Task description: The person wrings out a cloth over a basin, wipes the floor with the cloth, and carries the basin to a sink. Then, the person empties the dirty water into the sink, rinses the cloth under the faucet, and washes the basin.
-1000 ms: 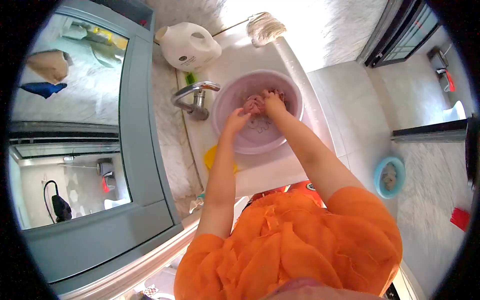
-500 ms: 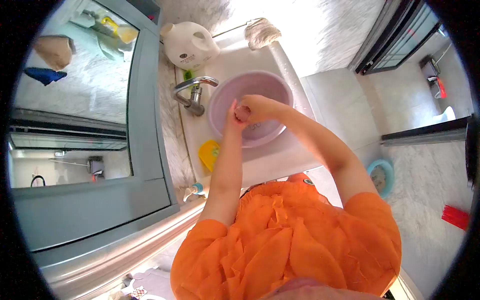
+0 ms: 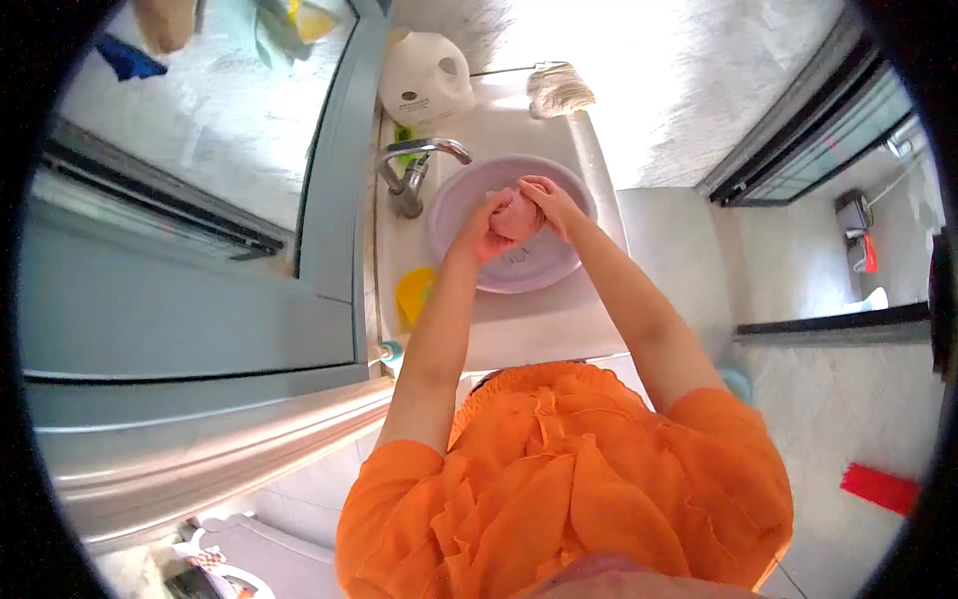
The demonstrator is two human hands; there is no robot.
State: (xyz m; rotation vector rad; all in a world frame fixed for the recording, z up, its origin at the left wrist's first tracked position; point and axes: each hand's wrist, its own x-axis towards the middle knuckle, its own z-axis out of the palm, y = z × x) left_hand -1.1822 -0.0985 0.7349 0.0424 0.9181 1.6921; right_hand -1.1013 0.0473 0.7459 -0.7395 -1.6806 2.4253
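A bunched pink cloth [image 3: 515, 217] is held between both hands above the light purple basin [image 3: 461, 190]. My left hand [image 3: 485, 230] is closed around the cloth's left side. On the other side, my right hand [image 3: 555, 203] has its fingers wrapped over the cloth's upper right. Part of the cloth is hidden by the fingers. The basin rests in the white sink [image 3: 499, 324], with a dark printed mark on its bottom. Left of the basin stands a chrome faucet [image 3: 407, 190], its spout reaching over the rim.
A white jug [image 3: 424, 88] stands behind the faucet, and a folded beige cloth [image 3: 561, 90] lies on the sink's back corner. Near my left forearm is a yellow item [image 3: 411, 297]. A grey mirror cabinet [image 3: 334, 200] juts out at left. Red bristles [image 3: 880, 487] show on the floor.
My hands have moved apart slightly, and more of the pink cloth shows between them. The camera view has shifted, so the sink and basin appear farther right and a little lower.
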